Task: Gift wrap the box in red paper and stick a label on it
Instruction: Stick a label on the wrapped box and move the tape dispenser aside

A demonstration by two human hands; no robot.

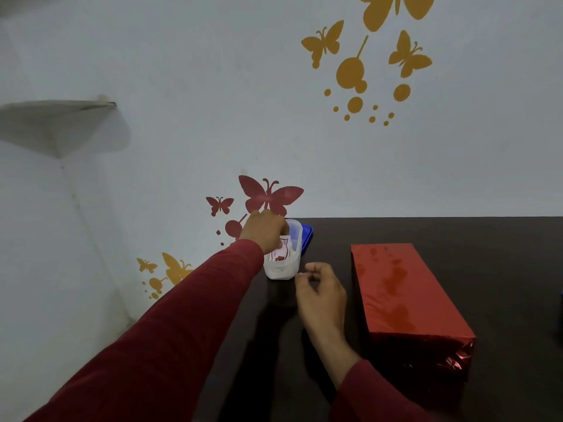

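We see one translucent plastic tub (pixel 283 263) at centre frame, standing upright on the dark bench (pixel 457 239) near its far edge, w/ no lid on. Inside it: white paper pieces, the front one a label (pixel 281 252) w/ red print; several stacked behind, count unclear. One blue lid (pixel 307 236) sits just behind and right of the tub, touching or nearly so, can't tell which.

Our left hand (pixel 263 231) reaches in from lower left, red sleeve (pixel 170 324) across the frame, fingers curled down over the tub's rim and into it, at the label. Whether the grip actually pinches the label we can't tell; fingertips are hidden.

Our right hand (pixel 320 295) hovers just right of the tub, centre frame, thumb and forefinger brought close together, other fingers loosely curled; nothing visible in that grip.

One box (pixel 408 303), fully wrapped in shiny red paper, lies on the bench at right of frame, near the right hand but apart from it. Near end shows crinkled folds. No label on its visible faces.

Wall behind: butterfly stickers, orange and dark red.
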